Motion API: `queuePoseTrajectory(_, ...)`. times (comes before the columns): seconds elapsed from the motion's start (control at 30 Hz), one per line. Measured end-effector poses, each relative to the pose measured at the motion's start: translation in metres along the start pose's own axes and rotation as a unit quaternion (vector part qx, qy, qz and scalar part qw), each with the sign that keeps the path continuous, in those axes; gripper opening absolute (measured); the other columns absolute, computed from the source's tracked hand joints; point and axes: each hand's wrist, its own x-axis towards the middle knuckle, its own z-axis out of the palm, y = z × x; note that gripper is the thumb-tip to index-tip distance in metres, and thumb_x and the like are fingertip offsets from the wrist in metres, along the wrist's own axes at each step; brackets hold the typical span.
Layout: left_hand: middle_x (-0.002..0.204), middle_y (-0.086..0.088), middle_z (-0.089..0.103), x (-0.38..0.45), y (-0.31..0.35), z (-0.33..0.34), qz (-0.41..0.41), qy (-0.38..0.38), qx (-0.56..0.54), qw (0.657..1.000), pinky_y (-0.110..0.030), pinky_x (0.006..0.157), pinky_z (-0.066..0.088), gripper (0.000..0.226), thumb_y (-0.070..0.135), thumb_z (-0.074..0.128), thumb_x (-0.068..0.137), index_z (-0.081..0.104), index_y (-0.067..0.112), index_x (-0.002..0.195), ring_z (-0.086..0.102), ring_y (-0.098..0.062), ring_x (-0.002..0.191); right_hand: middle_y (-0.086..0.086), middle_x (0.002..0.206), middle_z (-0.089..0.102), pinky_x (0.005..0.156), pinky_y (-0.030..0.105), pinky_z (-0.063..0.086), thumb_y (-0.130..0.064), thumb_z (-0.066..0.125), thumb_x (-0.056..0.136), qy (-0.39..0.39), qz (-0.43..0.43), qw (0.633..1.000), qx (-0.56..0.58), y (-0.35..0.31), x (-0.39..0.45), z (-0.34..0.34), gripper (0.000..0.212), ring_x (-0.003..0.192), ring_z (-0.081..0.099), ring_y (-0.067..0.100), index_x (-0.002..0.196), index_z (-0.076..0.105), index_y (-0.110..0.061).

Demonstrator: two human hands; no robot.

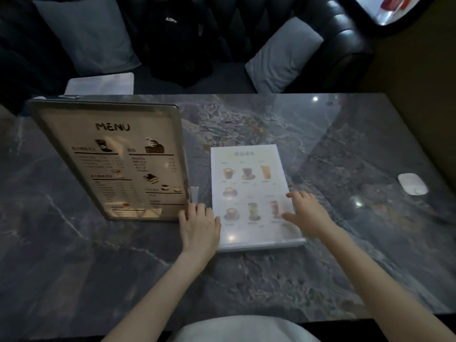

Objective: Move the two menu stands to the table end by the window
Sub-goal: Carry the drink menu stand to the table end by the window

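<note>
Drinks menu stand (249, 191), lying flat: flanked by open left hand (198, 228) and right hand (304, 212), nothing gripped. Framed MENU stand (111, 159) upright alongside. Edge grip judged required next.

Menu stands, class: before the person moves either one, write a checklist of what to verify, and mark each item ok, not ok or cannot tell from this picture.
1. Left hand at the framed menu stand, by its lower right corner: ok.
2. Right hand resting on the white drinks menu stand: ok.
3. Firm grip on either stand: cannot tell.
4. Framed stand upright: ok.
5. Drinks stand upright: not ok, it appears to lie flat on the table.
6. Window end visible: cannot tell.
</note>
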Motion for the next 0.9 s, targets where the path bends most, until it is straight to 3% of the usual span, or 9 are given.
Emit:
queuePoseTrajectory(0.1, 0.112, -0.004, 0.058, 0.003, 0.009, 0.007, -0.011, -0.055, 0.001, 0.998, -0.035, 0.087, 0.037, 0.035, 0.039, 0.034, 0.094, 0.055, 0.015, 0.109, 0.050, -0.021, 0.106, 0.010, 0.136, 0.047, 0.094, 0.039, 0.045, -0.032, 0.065, 0.080, -0.036, 0.044, 0.996, 0.065, 0.016, 0.004, 0.007, 0.061, 0.119, 0.048, 0.027, 0.132, 0.039, -0.013)
queuePoseTrajectory(0.23, 0.120, -0.010, 0.053, 0.010, 0.015, 0.017, -0.070, -0.120, -0.102, 0.985, -0.038, 0.085, 0.041, 0.035, 0.034, 0.037, 0.094, 0.047, 0.009, 0.116, 0.050, -0.027, 0.111, 0.008, 0.118, 0.057, 0.073, 0.029, 0.046, -0.022, 0.072, 0.076, -0.056, 0.102, 0.966, 0.229, 0.019, 0.007, 0.010, 0.061, 0.094, 0.055, 0.021, 0.127, 0.041, -0.010)
queuePoseTrajectory(0.4, 0.115, -0.017, 0.060, 0.020, 0.015, 0.017, -0.206, -0.165, -0.377, 0.888, -0.032, 0.074, 0.043, 0.037, 0.028, 0.053, 0.087, 0.048, 0.004, 0.114, 0.058, -0.033, 0.101, 0.005, 0.103, 0.061, 0.065, 0.023, 0.048, -0.008, 0.080, 0.064, -0.089, 0.088, 0.941, 0.315, 0.024, 0.010, 0.011, 0.069, 0.086, 0.059, 0.017, 0.125, 0.049, -0.007)
queuePoseTrajectory(0.57, 0.105, -0.008, 0.061, 0.024, 0.015, 0.019, -0.252, -0.155, -0.503, 0.812, -0.032, 0.075, 0.048, 0.044, 0.038, 0.071, 0.076, 0.047, 0.011, 0.102, 0.060, -0.024, 0.092, 0.008, 0.098, 0.066, 0.074, 0.041, 0.057, -0.013, 0.082, 0.060, -0.100, 0.092, 0.944, 0.300, 0.023, 0.015, 0.011, 0.053, 0.086, 0.064, 0.024, 0.108, 0.059, -0.007)
queuePoseTrajectory(0.67, 0.098, -0.002, 0.061, 0.027, 0.017, 0.020, -0.243, -0.147, -0.528, 0.800, -0.034, 0.073, 0.054, 0.049, 0.044, 0.072, 0.074, 0.046, 0.015, 0.103, 0.063, -0.019, 0.087, 0.012, 0.097, 0.066, 0.077, 0.047, 0.058, -0.012, 0.083, 0.058, -0.098, 0.098, 0.938, 0.318, 0.025, 0.012, 0.008, 0.051, 0.087, 0.065, 0.026, 0.102, 0.058, -0.008)
queuePoseTrajectory(0.77, 0.094, 0.000, 0.059, 0.033, 0.020, 0.015, -0.222, -0.123, -0.567, 0.784, -0.025, 0.061, 0.049, 0.039, 0.034, 0.067, 0.080, 0.044, 0.015, 0.106, 0.062, -0.013, 0.081, 0.003, 0.089, 0.063, 0.065, 0.036, 0.059, -0.006, 0.081, 0.062, -0.077, 0.097, 0.925, 0.359, 0.025, 0.003, 0.004, 0.043, 0.081, 0.064, 0.020, 0.094, 0.053, -0.013)
queuePoseTrajectory(0.83, 0.091, 0.001, 0.059, 0.041, 0.022, 0.014, -0.210, -0.102, -0.572, 0.787, -0.029, 0.066, 0.051, 0.032, 0.031, 0.064, 0.083, 0.045, 0.017, 0.103, 0.062, -0.017, 0.083, 0.002, 0.092, 0.062, 0.063, 0.034, 0.058, -0.005, 0.080, 0.064, -0.059, 0.095, 0.919, 0.379, 0.027, 0.000, 0.002, 0.046, 0.083, 0.063, 0.020, 0.096, 0.050, -0.015)
queuePoseTrajectory(0.9, 0.089, 0.001, 0.060, 0.051, 0.027, 0.012, -0.199, -0.073, -0.563, 0.799, -0.035, 0.075, 0.051, 0.023, 0.027, 0.062, 0.084, 0.048, 0.018, 0.100, 0.062, -0.023, 0.088, 0.005, 0.103, 0.064, 0.073, 0.042, 0.059, -0.006, 0.081, 0.063, -0.043, 0.090, 0.912, 0.399, 0.031, -0.003, 0.000, 0.052, 0.091, 0.065, 0.024, 0.104, 0.051, -0.014)
